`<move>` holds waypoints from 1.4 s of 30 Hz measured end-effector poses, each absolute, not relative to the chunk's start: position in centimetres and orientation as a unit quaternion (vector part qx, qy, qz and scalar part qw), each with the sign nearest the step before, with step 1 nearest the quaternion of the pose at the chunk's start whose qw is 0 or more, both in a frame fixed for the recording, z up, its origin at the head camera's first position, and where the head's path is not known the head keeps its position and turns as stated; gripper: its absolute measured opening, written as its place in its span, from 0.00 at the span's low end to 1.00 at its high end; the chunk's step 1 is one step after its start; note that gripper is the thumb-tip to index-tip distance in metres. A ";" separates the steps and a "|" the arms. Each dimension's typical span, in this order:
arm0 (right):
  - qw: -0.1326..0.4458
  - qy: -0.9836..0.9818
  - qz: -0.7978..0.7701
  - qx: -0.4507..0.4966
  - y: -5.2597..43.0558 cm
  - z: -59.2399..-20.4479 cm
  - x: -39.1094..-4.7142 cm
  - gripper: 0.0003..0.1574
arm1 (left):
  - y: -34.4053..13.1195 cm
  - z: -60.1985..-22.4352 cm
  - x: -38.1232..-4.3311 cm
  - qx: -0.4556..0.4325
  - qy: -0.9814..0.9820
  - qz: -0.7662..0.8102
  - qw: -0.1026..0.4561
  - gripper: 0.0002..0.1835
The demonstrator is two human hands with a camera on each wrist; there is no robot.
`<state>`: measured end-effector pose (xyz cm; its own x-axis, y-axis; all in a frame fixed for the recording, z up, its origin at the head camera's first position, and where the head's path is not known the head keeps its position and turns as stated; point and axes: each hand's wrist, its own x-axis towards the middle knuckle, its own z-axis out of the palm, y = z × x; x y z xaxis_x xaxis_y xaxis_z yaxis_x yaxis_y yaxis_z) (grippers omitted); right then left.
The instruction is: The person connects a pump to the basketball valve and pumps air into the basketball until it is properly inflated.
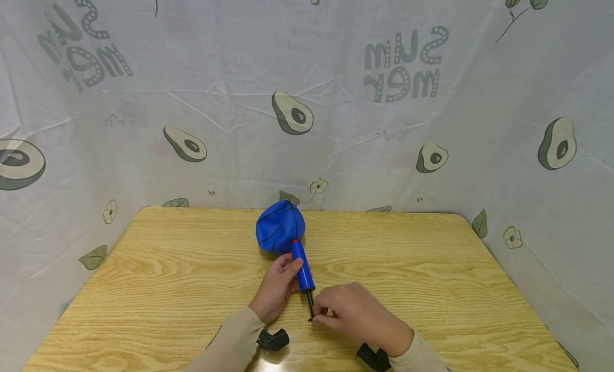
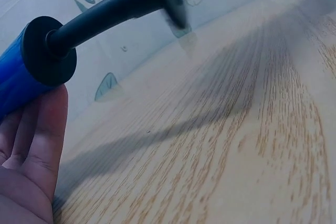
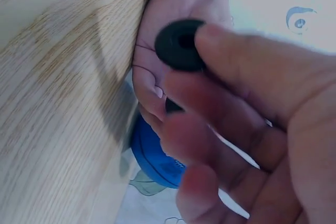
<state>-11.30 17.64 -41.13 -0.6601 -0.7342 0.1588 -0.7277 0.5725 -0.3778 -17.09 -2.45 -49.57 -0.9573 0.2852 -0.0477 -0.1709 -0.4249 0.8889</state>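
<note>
A dented blue ball [image 1: 275, 229] with black lines sits toward the back of the table. A hand pump with a blue barrel [image 1: 304, 271] points at it, its red tip meeting the ball's near side. My left hand [image 1: 274, 289] grips the barrel, thumb on top; its fingers [image 2: 50, 129] lie along the underside in the left wrist view. The black plunger rod [image 2: 110, 14] is drawn out of the barrel. With thumb and index finger, my right hand [image 1: 357, 313] pinches the round black handle [image 3: 170, 45] at the rod's end. Whether a needle enters the ball is hidden.
A wood-grain table [image 1: 192, 265] lies under everything. Behind and beside it hangs a pale cloth [image 1: 230, 68] printed with avocados, leaves and lettering. Black wrist devices [image 1: 273, 340] sit at both wrists.
</note>
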 end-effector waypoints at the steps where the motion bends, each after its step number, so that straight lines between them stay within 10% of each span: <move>1: 0.004 0.891 -0.209 -0.403 17.6 -41.2 -11.4 0.06 | -2.4 -49.6 -17.1 0.056 0.518 0.842 0.136 0.22; 42: 0.069 0.853 -0.186 -0.483 17.9 -41.3 -11.2 0.10 | -2.3 -49.7 -17.1 0.059 0.545 0.827 0.128 0.23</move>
